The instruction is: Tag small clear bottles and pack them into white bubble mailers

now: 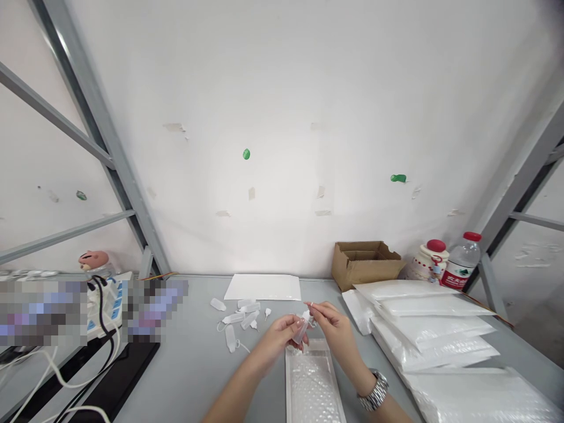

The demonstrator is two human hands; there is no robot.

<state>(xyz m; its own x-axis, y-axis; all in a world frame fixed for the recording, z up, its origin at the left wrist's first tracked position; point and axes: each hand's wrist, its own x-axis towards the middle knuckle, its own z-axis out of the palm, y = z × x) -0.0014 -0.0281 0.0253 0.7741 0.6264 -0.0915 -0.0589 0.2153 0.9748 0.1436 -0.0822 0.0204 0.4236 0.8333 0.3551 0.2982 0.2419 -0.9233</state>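
Observation:
My left hand (277, 336) pinches a small clear plastic bottle (301, 332) above a white bubble mailer (312, 382) lying on the grey table (194, 364). My right hand (331, 323), with a metal watch on its wrist, is closed on the bottle's small cap end (310, 317), fingertips meeting the left hand's. Several more small clear bottles and caps (241, 320) lie scattered just left of my hands.
A stack of white bubble mailers (432, 329) fills the right side. An open cardboard box (363, 263), a red-lidded jar (430, 258) and a water bottle (460, 261) stand at the back right. A white sheet (263, 288) lies behind. A power strip with cables (103, 299) sits left.

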